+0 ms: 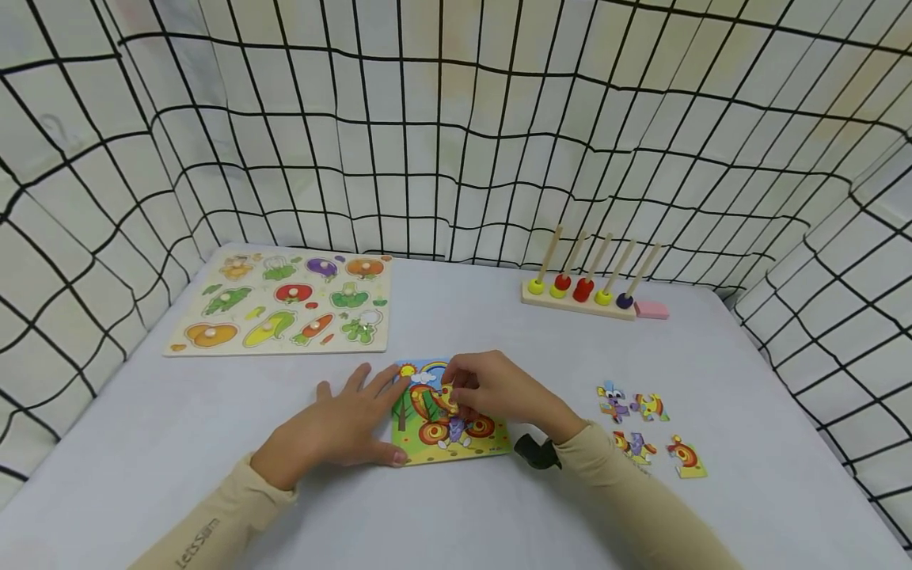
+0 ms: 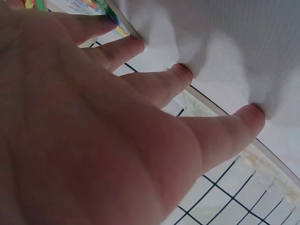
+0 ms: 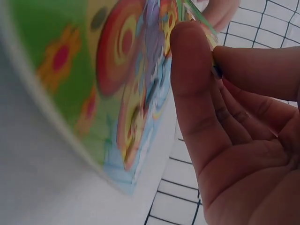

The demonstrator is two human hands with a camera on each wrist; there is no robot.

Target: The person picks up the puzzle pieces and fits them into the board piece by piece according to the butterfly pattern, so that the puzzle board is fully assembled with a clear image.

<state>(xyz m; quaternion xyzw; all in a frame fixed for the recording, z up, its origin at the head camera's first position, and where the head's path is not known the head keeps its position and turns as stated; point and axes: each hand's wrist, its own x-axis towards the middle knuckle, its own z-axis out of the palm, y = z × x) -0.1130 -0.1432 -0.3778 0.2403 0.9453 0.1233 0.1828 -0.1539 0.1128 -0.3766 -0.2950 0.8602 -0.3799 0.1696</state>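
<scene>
From my remote post, I had the puzzle board (image 1: pixel 422 454) close before the person, near the middle of the surface (image 1: pixel 342 518). The right grip (image 1: pixel 495 389) was narrow, pinching a thin puzzle piece (image 3: pixel 202 19) between thumb and finger just over the board's upper middle. The left grip (image 1: pixel 349 423) was spread wide, thumb at the board's lower left corner and a fingertip at its upper left edge, other fingertips on the surface. The board's near edge showed whole; the right hand hid part of its upper right. Bare surface stretched from that near edge towards the person. Four loose puzzle pieces (image 1: pixel 687 459) lay to the right, apart from the board, the nearest beside the right sleeve (image 1: pixel 627 487). A vegetable board (image 1: pixel 322 297) sat beyond the left hand, and a broad stretch of surface reached to the bead rack (image 1: pixel 577 304), whose end met a pink block (image 1: pixel 651 309). Netting (image 1: pixel 439 127) bounded the far side
</scene>
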